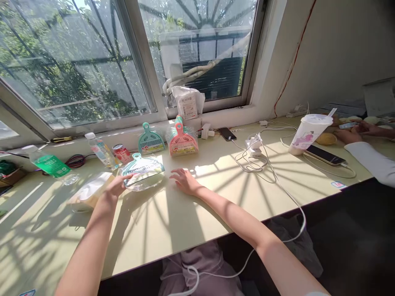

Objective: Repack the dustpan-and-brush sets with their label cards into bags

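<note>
Our left hand (116,186) pinches the bagged dustpan (143,166); slick film (147,186) could slip. Our right hand (186,182), fingers spread, lies behind the desk's front edge (173,252).

Teal dustpan set (142,167) wrapped in clear, wrinkled, glinting plastic; looped handle pointed to far side, wide pan turned nearer; left edge pinched; positioned at pale tabletop (182,209), contact not clearly shown.

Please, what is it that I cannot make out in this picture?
All in the head view:
Print on the white package: too small.
Contents of the cup: lid and printed side hide them.
Items behind the pink dustpan: it covers them.
Other person: cut by right edge.
</note>
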`<state>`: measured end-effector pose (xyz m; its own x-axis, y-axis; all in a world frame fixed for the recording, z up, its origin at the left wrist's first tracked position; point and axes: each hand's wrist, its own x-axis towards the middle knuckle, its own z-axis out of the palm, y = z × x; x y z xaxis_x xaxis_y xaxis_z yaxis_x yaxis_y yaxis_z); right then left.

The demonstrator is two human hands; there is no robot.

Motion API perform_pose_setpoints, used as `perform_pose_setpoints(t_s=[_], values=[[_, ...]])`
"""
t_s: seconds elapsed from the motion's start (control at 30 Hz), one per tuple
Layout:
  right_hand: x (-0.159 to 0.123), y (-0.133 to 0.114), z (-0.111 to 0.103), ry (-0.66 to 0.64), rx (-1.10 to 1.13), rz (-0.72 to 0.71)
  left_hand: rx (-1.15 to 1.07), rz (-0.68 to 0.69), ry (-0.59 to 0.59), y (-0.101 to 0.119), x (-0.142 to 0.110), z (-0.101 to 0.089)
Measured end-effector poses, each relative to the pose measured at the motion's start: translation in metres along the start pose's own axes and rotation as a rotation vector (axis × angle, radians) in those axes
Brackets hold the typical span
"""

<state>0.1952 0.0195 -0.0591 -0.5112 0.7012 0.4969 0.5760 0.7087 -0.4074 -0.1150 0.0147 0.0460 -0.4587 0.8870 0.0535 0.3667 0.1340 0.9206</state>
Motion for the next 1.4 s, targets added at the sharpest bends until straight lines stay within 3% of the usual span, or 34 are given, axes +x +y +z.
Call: perform_pose_setpoints(t_s=[0.1, 0.2, 0.3, 0.4, 0.47, 0.57, 0.7, 0.83, 0.93, 1.1, 1.27, 1.4], values=[[-0.005, -0.004, -0.007, 0.086, 0.098, -0.117, -0.237, -0.227, -0.129, 0.003, -0.008, 0.023], [-0.009, -0.013, -0.008, 0.156, 0.281, -0.153, -0.509, -0.220, -0.156, 0.005, -0.027, 0.071], [-0.007, -0.019, -0.003, 0.230, 0.513, 0.046, -0.621, -0.120, -0.304, 0.004, -0.048, 0.121], [0.000, -0.014, -0.001, 0.265, 0.747, 0.375, -0.629, -0.036, -0.444, -0.004, -0.060, 0.147], [0.005, -0.008, -0.005, 0.315, 0.878, 0.548, -0.629, -0.010, -0.464, -0.012, -0.062, 0.150], [0.009, 0.000, -0.011, 0.344, 1.009, 0.677, -0.615, 0.013, -0.443, -0.023, -0.062, 0.143], [0.009, 0.002, -0.012, 0.287, 1.103, 0.738, -0.647, 0.022, -0.486, -0.030, -0.065, 0.138], [0.007, 0.005, -0.012, 0.369, 1.093, 0.745, -0.675, -0.003, -0.634, -0.031, -0.068, 0.137], [0.006, 0.008, -0.015, 0.431, 0.994, 0.769, -0.633, 0.021, -0.664, -0.032, -0.066, 0.133], [0.005, 0.012, -0.017, 0.515, 0.930, 0.694, -0.619, -0.011, -0.621, -0.033, -0.057, 0.130], [0.004, 0.018, -0.015, 0.395, 1.013, 0.759, -0.550, -0.142, -0.422, -0.034, -0.048, 0.135], [0.003, 0.024, -0.019, 0.333, 1.071, 0.762, -0.505, -0.196, -0.396, -0.035, -0.041, 0.134]])
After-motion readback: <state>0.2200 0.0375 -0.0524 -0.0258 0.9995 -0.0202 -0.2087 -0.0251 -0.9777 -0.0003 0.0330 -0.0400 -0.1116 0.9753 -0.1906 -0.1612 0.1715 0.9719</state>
